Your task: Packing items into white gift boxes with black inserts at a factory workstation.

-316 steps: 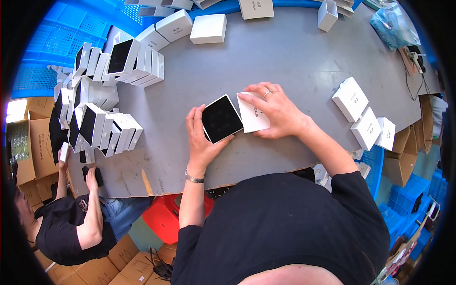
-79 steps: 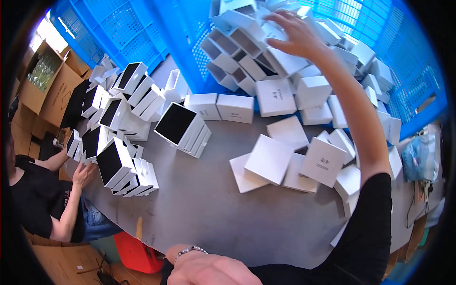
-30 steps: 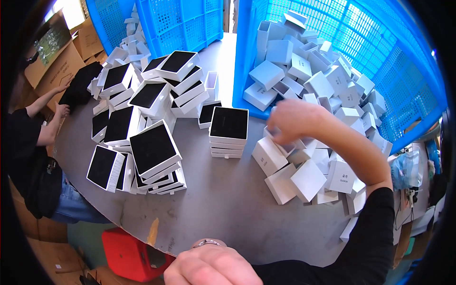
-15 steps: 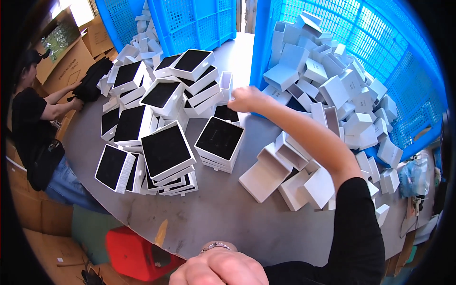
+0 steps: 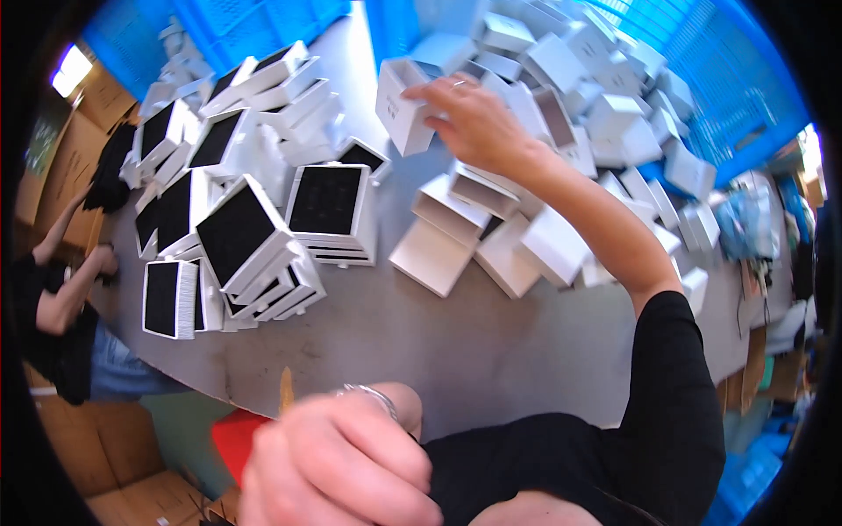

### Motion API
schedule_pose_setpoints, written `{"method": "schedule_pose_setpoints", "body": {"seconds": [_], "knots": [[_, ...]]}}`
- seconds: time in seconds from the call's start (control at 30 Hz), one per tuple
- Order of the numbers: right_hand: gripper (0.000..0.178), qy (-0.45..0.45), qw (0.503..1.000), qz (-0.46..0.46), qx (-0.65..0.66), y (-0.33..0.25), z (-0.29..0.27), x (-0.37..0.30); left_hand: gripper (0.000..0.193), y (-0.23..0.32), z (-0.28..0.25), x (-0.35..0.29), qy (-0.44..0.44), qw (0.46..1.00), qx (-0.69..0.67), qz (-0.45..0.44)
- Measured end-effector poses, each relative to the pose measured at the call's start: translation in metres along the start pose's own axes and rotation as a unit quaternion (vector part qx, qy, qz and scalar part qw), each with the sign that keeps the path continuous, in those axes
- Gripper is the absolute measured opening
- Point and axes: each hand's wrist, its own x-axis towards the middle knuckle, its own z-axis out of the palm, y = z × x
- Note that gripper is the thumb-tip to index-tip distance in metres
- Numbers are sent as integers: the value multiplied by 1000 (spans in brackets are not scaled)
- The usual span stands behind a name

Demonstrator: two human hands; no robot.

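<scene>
My right hand (image 5: 481, 124) reaches far across the grey table (image 5: 491, 351), its fingers closed on an open white box (image 5: 401, 110) at the edge of a pile of white boxes (image 5: 596, 105). Just nearer and to the left stands a short stack of white boxes topped with a black insert (image 5: 329, 209). More stacks with black inserts (image 5: 230, 241) crowd the table's left side. My left hand (image 5: 342, 465) hangs close to my body at the lower edge, fingers curled with nothing seen in them and a bracelet on the wrist.
Blue plastic crates (image 5: 728, 79) line the far side behind the white pile. A co-worker in black (image 5: 57, 302) sits at the table's left end beside cardboard cartons (image 5: 61, 167). A red object (image 5: 232, 434) sits below the near table edge.
My right hand has gone from the stack with the black insert up to a white box farther away. My left hand has come up larger into view.
</scene>
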Motion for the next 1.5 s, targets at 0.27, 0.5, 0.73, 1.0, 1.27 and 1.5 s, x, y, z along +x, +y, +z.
{"method": "schedule_pose_setpoints", "body": {"seconds": [0.27, 0.5, 0.73, 1.0, 1.27, 1.5], "knots": [[36, -60, 912, 281, 293, -86, -130, -237, 83, -105, -67, -84, -124, 726, 633, -240], [15, 49, 919, 370, 129, -80, -76, -316, 97, -164, -18, -151, -111, 566, 724, -377], [32, -44, 930, 362, -47, -65, -122, -283, 84, -172, -15, -151, -66, 678, 620, -389], [81, -127, 923, 324, -161, -120, -92, -313, 78, -122, -31, -147, -58, 600, 707, -369], [74, -164, 922, 342, -72, -133, -141, -338, 83, -109, 0, -190, -10, 643, 637, -426], [83, -159, 913, 365, -81, -165, -131, -333, 76, -52, 6, -164, -71, 611, 697, -369]]}}
